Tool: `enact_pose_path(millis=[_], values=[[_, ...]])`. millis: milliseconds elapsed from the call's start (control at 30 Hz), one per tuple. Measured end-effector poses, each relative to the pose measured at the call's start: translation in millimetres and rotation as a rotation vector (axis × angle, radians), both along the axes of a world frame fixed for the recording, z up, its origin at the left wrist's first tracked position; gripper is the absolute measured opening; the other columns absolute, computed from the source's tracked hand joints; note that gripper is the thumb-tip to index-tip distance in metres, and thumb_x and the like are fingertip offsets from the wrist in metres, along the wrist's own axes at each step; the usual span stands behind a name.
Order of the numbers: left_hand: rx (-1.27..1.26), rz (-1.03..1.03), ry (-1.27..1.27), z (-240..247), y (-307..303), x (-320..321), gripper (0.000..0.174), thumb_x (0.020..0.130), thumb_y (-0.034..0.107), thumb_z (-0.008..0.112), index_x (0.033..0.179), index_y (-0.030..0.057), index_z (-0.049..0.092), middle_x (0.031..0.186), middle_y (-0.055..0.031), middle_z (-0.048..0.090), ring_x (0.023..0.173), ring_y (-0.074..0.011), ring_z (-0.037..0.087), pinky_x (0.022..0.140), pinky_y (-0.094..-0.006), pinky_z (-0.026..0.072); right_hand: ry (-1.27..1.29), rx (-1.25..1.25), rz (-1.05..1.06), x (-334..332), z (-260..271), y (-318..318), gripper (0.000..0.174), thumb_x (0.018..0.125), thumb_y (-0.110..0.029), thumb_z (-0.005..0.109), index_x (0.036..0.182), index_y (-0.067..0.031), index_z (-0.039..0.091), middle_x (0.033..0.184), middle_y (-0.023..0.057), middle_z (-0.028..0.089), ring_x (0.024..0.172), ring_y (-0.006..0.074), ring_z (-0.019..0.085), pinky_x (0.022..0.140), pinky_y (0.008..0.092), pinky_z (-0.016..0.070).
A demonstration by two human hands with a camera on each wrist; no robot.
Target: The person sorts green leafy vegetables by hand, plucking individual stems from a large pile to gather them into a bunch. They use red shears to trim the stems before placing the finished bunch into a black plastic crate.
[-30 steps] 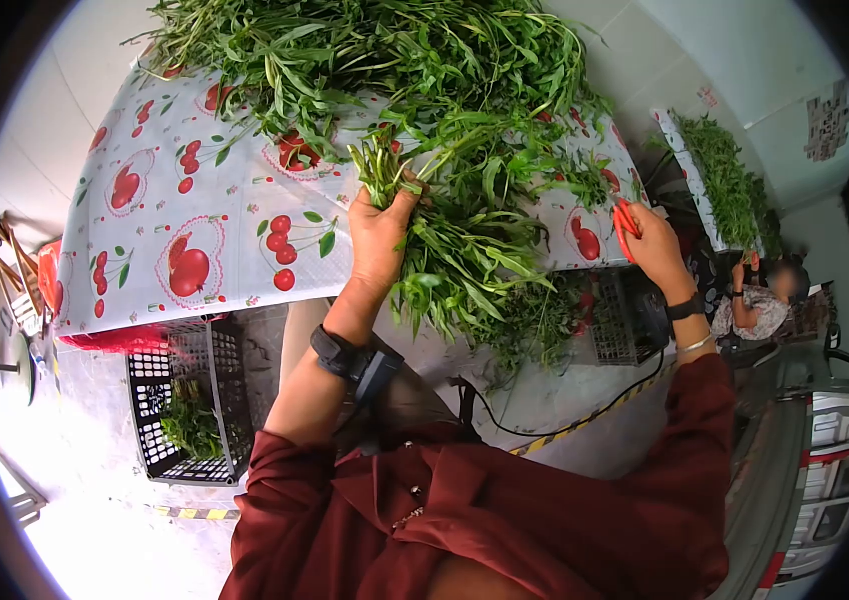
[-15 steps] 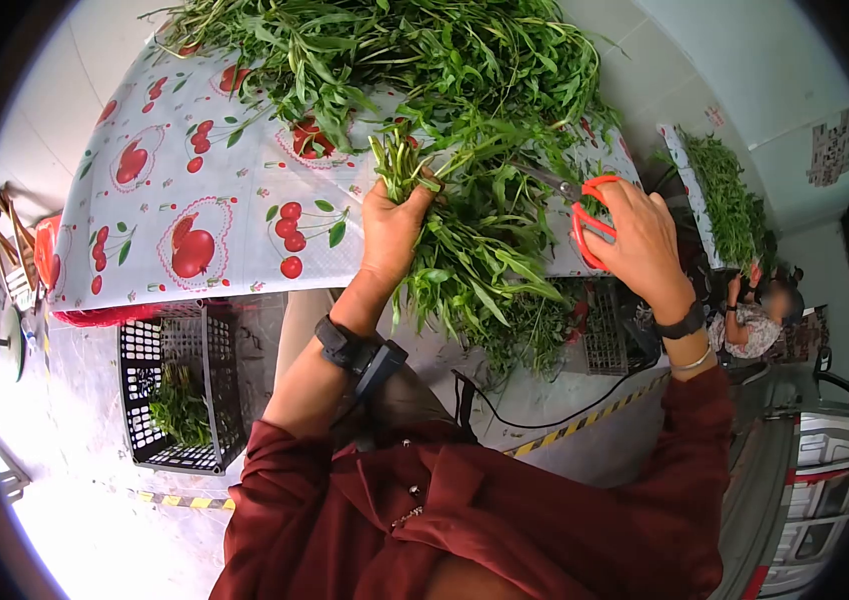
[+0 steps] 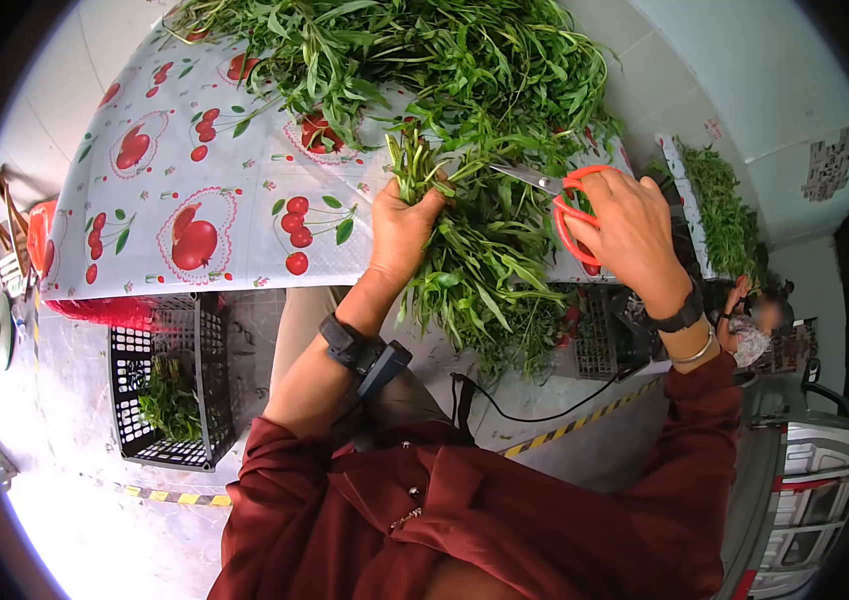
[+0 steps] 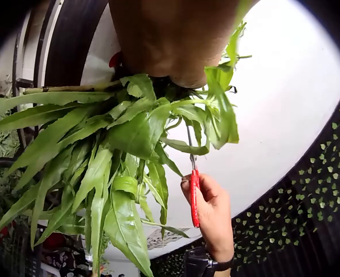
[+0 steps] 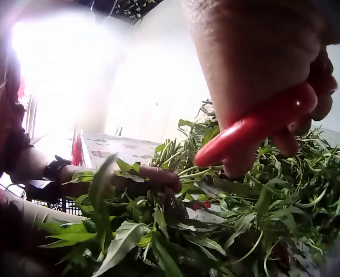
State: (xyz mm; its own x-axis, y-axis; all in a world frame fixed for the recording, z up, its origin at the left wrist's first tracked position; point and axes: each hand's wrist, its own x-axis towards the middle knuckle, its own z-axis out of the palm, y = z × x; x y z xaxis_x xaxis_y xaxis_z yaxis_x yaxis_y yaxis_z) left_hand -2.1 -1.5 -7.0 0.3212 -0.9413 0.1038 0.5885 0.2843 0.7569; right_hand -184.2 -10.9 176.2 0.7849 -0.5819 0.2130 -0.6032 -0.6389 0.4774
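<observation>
My left hand (image 3: pixel 403 232) grips a bunch of leafy green stems (image 3: pixel 485 265); the pale stem ends stick up above the fist and the leaves fan down to the right, over the table edge. In my right hand (image 3: pixel 628 228) is a pair of red-handled scissors (image 3: pixel 575 215), fingers through the loops. The blades point left, toward the stems beside the left fist, their tips among the leaves. The left wrist view has the scissors (image 4: pixel 194 193) just beyond the hanging leaves (image 4: pixel 109 179). A red scissor handle (image 5: pixel 259 124) crosses the right palm in the right wrist view.
A large heap of the same greens (image 3: pixel 425 70) covers the far side of the table, on a fruit-print tablecloth (image 3: pixel 245 225). Below the near edge stands a black crate (image 3: pixel 207 400) holding some greens. Another person (image 3: pixel 753 330) sits at the right near a second bed of greens (image 3: pixel 720 210).
My right hand has brought the scissors left from the table's right side, up to the bunch. The left hand keeps its grip and shows slightly further right in the view.
</observation>
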Motion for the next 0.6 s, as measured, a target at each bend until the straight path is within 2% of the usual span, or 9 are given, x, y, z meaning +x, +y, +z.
enact_pose_path(millis=[267, 467, 533, 567, 600], values=[[0.004, 0.031, 0.014, 2.6, 0.3, -1.8, 0.013, 0.081, 0.002, 0.059, 0.094, 0.0003, 0.057, 0.079, -0.0017, 0.061, 0.067, -0.0069, 0.055, 0.060, -0.0214, 0.0448, 0.026, -0.018, 0.011, 8.4, -5.6, -3.6, 0.027, 0.071, -0.029, 0.067, 0.082, -0.0055, 0.062, 0.078, 0.0077, 0.060, 0.078, 0.0221, 0.059, 0.066, 0.0341, 0.0406], [-0.001, 0.015, 0.002, 1.0, 0.8, -0.6, 0.013, 0.081, 0.002, 0.058, 0.094, 0.0003, 0.057, 0.080, -0.0018, 0.061, 0.067, -0.0072, 0.054, 0.060, -0.0215, 0.0446, 0.010, 0.081, -0.010, 2.1, -8.6, -10.8, 0.025, 0.072, -0.026, 0.066, 0.084, -0.0046, 0.062, 0.077, 0.0109, 0.062, 0.068, 0.0253, 0.061, 0.059, 0.0353, 0.0461], [-0.008, 0.008, 0.000, 0.1, 0.3, -0.9, 0.013, 0.081, 0.002, 0.058, 0.094, 0.0002, 0.057, 0.080, -0.0019, 0.061, 0.067, -0.0073, 0.055, 0.061, -0.0214, 0.0445, -0.158, 0.157, -0.007, -0.5, -5.5, -12.0, 0.024, 0.075, -0.026, 0.064, 0.086, -0.0057, 0.061, 0.076, 0.0115, 0.061, 0.067, 0.0275, 0.060, 0.058, 0.0366, 0.0460], [-0.009, 0.016, 0.012, 0.3, 0.6, -1.3, 0.012, 0.082, 0.002, 0.058, 0.094, 0.0002, 0.057, 0.081, -0.0019, 0.061, 0.068, -0.0075, 0.055, 0.061, -0.0215, 0.0445, -0.159, 0.152, -0.013, -4.1, -2.6, -13.9, 0.024, 0.075, -0.026, 0.064, 0.086, -0.0057, 0.061, 0.076, 0.0115, 0.061, 0.067, 0.0275, 0.060, 0.058, 0.0366, 0.0460], [-0.010, 0.023, 0.024, 0.9, 0.9, -1.7, 0.012, 0.082, 0.002, 0.057, 0.094, 0.0002, 0.057, 0.081, -0.0020, 0.061, 0.068, -0.0078, 0.055, 0.062, -0.0215, 0.0444, -0.209, 0.174, -0.107, -9.8, 1.4, -16.7, 0.023, 0.076, -0.026, 0.062, 0.088, -0.0065, 0.061, 0.075, 0.0119, 0.061, 0.067, 0.0287, 0.059, 0.058, 0.0372, 0.0458]])
